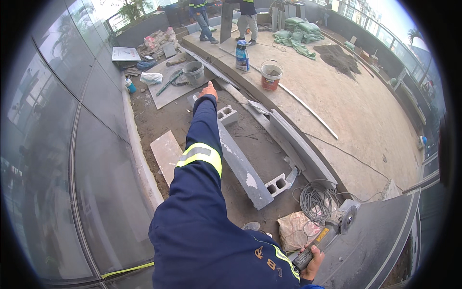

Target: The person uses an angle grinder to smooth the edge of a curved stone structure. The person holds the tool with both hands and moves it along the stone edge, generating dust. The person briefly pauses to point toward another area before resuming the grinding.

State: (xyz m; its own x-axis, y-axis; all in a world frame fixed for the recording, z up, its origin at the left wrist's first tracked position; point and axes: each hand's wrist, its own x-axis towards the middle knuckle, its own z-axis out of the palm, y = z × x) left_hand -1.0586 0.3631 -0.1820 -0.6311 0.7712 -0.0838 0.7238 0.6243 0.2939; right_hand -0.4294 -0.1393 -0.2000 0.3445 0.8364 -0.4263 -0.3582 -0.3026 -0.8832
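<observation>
Grinder (pixel 327 231) sits in the right hand (pixel 313 262), low at the right of the head view; the fingers are wrapped tight round its dark body, and its disc end rests on a dark curved slab (pixel 380 236). A coil of cable (pixel 315 200) lies just beyond the tool, beside a crumpled sack (pixel 296 229). The left hand (pixel 209 90) is stretched far forward on a navy sleeve with a yellow reflective band, fingers folded and one extended; it grasps nothing. Nearest to it stands a grey bucket (pixel 194 72) on a flat board; what is in it cannot be told. Further right on the raised concrete floor (pixel 346 111) stands an orange bucket (pixel 271 75) with grey material inside, and beside it an upright blue and white bag (pixel 242 55). A long grey beam (pixel 240 166) rests across two hollow blocks (pixel 227 115) on the dirt under the arm. Green sacks (pixel 298 31) are piled at the back, near two other people (pixel 248 19). Glass panels (pixel 72 144) run along the left.
</observation>
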